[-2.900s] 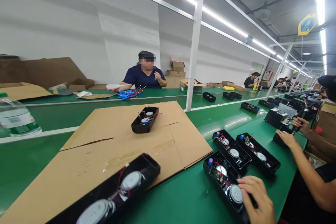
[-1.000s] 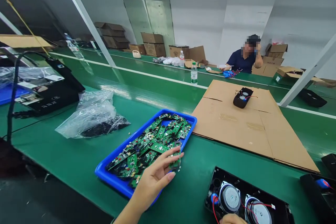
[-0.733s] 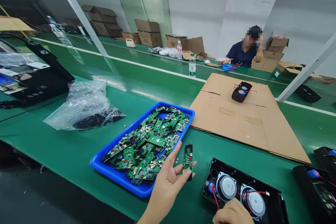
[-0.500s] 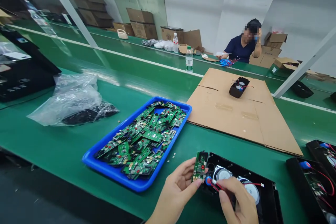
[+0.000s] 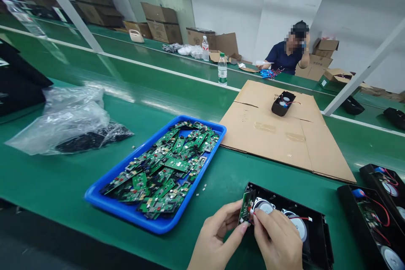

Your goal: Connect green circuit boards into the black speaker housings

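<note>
Between the thumb and fingers of my left hand (image 5: 218, 236) is a green circuit board (image 5: 244, 209), tilted on edge at the left end of a black speaker housing (image 5: 318, 240). My right hand (image 5: 278, 236) pinches a small white wire connector (image 5: 252, 211) against the board's face; whether it is seated I cannot tell. Two round speakers sit in the housing, the right-hand speaker (image 5: 297, 225) partly behind my fingers. A loose red-and-black lead with a white plug (image 5: 309, 219) lies across it. My right hand hides the housing's near left part.
To the left, a blue tray (image 5: 91, 196) holds several circuit boards. Behind are a flat cardboard sheet (image 5: 278, 143) bearing another housing (image 5: 283, 104), and a plastic bag (image 5: 79, 118). More housings (image 5: 357, 215) stand at right. Across the line sits a person (image 5: 286, 57).
My right hand has brought the connector left to the circuit board, which has turned more edge-on. The blue cylindrical part is now hidden. The whole view has shifted slightly.
</note>
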`<state>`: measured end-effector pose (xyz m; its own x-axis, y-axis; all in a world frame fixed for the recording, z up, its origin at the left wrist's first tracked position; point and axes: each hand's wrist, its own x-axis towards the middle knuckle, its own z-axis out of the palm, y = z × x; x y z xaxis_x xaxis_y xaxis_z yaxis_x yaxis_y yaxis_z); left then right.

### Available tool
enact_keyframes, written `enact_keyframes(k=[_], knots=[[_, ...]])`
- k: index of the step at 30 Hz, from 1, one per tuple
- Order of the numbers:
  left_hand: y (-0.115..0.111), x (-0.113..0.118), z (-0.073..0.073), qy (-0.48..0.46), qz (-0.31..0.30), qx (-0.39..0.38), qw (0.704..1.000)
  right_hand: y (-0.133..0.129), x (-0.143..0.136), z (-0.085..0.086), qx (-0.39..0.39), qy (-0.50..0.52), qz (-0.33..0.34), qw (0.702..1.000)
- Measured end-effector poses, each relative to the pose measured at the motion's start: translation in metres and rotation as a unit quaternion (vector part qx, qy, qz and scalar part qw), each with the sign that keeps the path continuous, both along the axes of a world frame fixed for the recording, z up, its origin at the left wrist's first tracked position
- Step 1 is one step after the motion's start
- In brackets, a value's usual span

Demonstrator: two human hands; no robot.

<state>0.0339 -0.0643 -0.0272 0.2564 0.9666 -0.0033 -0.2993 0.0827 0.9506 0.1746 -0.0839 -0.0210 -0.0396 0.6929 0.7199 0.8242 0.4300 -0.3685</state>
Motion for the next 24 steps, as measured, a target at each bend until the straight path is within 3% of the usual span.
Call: enact_keyframes(k=[4, 8, 12, 16, 22, 24], knots=[[-0.001, 0.0, 0.001, 0.005, 0.022, 0.0, 1.0, -0.003, 0.0, 0.008, -0.101, 0.086, 0.022, 0.991], [-0.006, 0.006, 0.001, 0.001, 0.056, 0.005, 0.998, -0.006, -0.003, 0.011, -0.218, 0.208, 0.039, 0.953], [-0.006, 0.005, -0.001, 0.065, 0.076, 0.108, 0.989, -0.006, -0.007, 0.013, -0.285, 0.29, 0.043, 0.913], [-0.001, -0.004, -0.005, 0.098, 0.027, 0.22, 0.97, -0.002, -0.007, 0.014, -0.34, 0.319, 0.06, 0.883], [0.003, -0.015, -0.002, 0.117, 0.007, 0.244, 0.963, 0.01, -0.005, 0.025, -0.461, 0.418, 0.168, 0.765], [0.003, -0.017, -0.001, 0.122, -0.002, 0.243, 0.962, 0.013, -0.005, 0.028, -0.481, 0.43, 0.189, 0.741]])
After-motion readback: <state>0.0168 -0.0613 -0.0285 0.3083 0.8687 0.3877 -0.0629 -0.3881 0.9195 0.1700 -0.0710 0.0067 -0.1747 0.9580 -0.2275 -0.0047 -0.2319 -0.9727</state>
